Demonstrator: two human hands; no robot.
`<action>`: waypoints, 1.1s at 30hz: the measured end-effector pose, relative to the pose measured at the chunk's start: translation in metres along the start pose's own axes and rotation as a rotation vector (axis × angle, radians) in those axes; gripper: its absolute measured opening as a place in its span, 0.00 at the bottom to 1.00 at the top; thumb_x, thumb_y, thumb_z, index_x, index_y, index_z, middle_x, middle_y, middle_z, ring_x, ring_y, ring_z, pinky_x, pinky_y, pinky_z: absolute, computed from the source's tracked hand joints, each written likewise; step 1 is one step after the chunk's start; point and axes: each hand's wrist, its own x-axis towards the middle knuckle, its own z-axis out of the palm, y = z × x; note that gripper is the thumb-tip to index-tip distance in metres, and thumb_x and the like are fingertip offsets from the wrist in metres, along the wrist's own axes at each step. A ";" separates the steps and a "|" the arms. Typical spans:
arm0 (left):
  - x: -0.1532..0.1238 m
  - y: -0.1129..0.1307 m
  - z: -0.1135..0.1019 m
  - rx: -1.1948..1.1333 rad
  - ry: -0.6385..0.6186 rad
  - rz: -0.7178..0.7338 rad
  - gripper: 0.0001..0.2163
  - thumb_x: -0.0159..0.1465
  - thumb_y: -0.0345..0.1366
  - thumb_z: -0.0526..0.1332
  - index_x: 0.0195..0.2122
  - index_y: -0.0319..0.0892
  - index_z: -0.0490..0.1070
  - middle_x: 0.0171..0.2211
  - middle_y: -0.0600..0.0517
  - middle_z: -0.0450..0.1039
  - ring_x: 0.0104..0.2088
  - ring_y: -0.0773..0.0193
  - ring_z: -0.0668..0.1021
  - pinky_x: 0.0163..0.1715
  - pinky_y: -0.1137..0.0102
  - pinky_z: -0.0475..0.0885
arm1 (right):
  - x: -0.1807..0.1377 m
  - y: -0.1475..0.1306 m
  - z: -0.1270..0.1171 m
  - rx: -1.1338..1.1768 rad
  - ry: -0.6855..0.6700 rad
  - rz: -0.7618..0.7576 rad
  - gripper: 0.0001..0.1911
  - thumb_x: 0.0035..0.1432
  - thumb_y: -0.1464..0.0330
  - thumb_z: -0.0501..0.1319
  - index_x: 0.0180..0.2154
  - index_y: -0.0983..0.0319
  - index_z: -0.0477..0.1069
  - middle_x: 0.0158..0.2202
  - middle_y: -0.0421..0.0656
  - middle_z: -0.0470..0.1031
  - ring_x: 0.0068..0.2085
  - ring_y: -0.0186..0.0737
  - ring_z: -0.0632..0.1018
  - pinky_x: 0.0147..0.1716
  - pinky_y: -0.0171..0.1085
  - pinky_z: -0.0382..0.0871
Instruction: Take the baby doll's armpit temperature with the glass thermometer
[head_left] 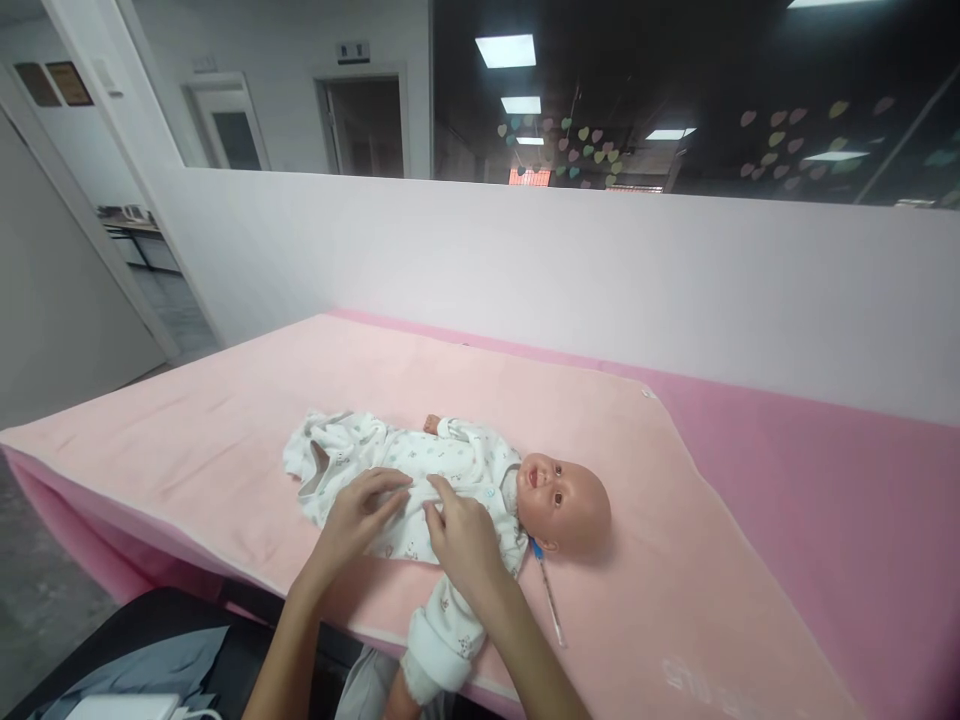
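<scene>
Both hands flat on a baby doll (480, 480) lying face-up on the pink blanket (225, 430), head to the right. Left hand (358, 518) spread loose over the belly, right hand (459, 532) pinching the white romper (420, 465) fabric at the chest. Cloth likely soft and thin, doll probably light with a hard head; best held at the torso. Thermometer (549, 598) just beside the neck.

Doll (480, 480) on blanket (225, 440), head to the right, thermometer (550, 600) just before its neck, wall (525, 270) behind.
</scene>
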 end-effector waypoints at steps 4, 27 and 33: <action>-0.002 -0.002 -0.002 0.065 -0.095 0.029 0.12 0.59 0.41 0.58 0.42 0.48 0.72 0.42 0.50 0.72 0.45 0.57 0.72 0.44 0.64 0.68 | 0.010 -0.004 0.006 -0.064 -0.024 -0.021 0.12 0.60 0.68 0.49 0.45 0.56 0.66 0.26 0.41 0.73 0.27 0.38 0.74 0.22 0.30 0.53; -0.001 0.006 0.003 0.091 -0.058 -0.025 0.15 0.60 0.46 0.55 0.45 0.46 0.70 0.41 0.49 0.72 0.40 0.58 0.73 0.37 0.67 0.68 | 0.011 -0.002 0.020 0.093 0.161 -0.024 0.13 0.64 0.65 0.44 0.39 0.60 0.66 0.26 0.40 0.73 0.24 0.34 0.73 0.20 0.29 0.54; 0.000 0.002 0.006 0.131 -0.037 -0.012 0.14 0.60 0.45 0.55 0.45 0.47 0.69 0.43 0.50 0.72 0.44 0.56 0.72 0.44 0.63 0.66 | 0.011 0.001 0.025 0.061 0.153 0.004 0.13 0.63 0.67 0.45 0.39 0.60 0.66 0.26 0.40 0.74 0.26 0.35 0.75 0.22 0.29 0.56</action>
